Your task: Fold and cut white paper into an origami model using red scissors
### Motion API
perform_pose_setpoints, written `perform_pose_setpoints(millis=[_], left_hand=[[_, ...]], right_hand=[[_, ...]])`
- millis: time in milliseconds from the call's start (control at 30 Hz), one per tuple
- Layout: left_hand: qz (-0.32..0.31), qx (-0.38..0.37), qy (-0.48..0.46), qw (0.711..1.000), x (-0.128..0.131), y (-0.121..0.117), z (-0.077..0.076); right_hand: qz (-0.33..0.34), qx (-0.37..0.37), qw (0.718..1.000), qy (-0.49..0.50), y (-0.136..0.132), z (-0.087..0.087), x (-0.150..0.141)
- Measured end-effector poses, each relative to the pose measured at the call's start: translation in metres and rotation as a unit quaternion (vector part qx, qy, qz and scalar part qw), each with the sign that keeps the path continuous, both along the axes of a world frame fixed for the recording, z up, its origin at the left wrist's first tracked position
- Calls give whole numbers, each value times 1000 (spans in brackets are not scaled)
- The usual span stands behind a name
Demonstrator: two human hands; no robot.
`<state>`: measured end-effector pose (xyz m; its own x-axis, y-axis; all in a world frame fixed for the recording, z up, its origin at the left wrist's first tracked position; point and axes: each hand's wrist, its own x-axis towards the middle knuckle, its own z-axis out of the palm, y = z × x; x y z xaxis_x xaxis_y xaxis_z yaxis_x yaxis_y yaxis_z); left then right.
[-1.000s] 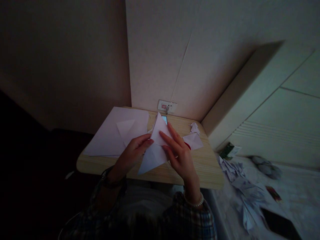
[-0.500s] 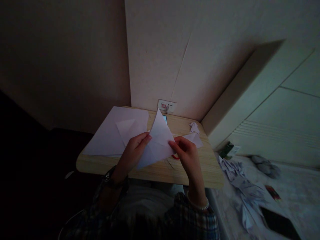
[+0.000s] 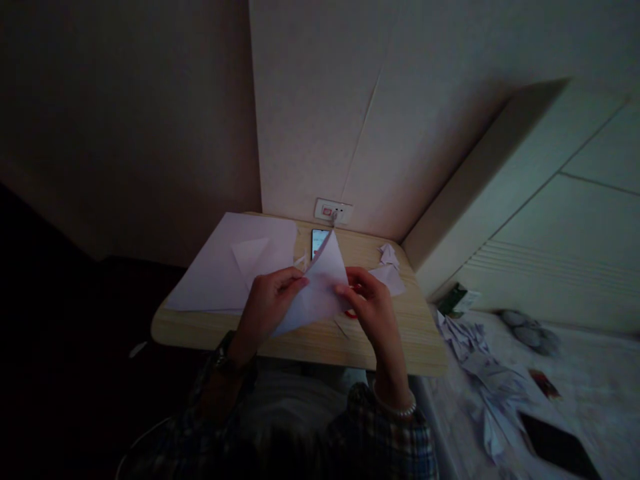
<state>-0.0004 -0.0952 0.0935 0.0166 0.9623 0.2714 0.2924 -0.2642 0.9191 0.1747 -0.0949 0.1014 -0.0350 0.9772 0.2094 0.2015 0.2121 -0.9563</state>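
Note:
Between both hands a white sheet of paper (image 3: 320, 293) is held above the wooden table (image 3: 295, 341), its top corner pointing toward the wall. My left hand (image 3: 270, 300) pinches the sheet's left edge between thumb and fingers. On the opposite edge my right hand (image 3: 369, 303) grips it, thumb on the near face and fingers behind. Just beyond the sheet lies a phone (image 3: 318, 240) with a lit screen, partly covered by the paper. A red-handled item (image 3: 351, 313) shows under my right hand; most of it is hidden.
White paper sheets (image 3: 210, 273) lie at the table's left. At its right are a folded paper piece (image 3: 388, 256) and another sheet (image 3: 393, 279). A wall socket (image 3: 333, 211) sits behind. On the bed (image 3: 590, 373) are crumpled papers (image 3: 495, 380) and a dark tablet-like slab (image 3: 557, 443).
The paper's top corner has swung right and bent, uncovering more of the phone. My left hand has shifted slightly right along with the sheet; my right hand stays nearly in place.

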Motion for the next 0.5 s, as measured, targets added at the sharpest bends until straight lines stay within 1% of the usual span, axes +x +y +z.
perform_pose_setpoints(millis=[67,200,233,367,500], left_hand=[[-17,18,39,999,1,-1,0],[-41,28,92,995,2,-3,1],[-46,29,100,993,2,-3,1],[-71,28,123,989,0,-1,1],[-97,29,144,984,-1,1,-2]], right_hand=[[-8,15,1000,9,2,1,-4],[-70,27,997,4,3,2,-6],[-70,23,997,4,3,2,-6],[-34,26,998,36,4,5,-1],[-65,45,996,29,9,8,2]])
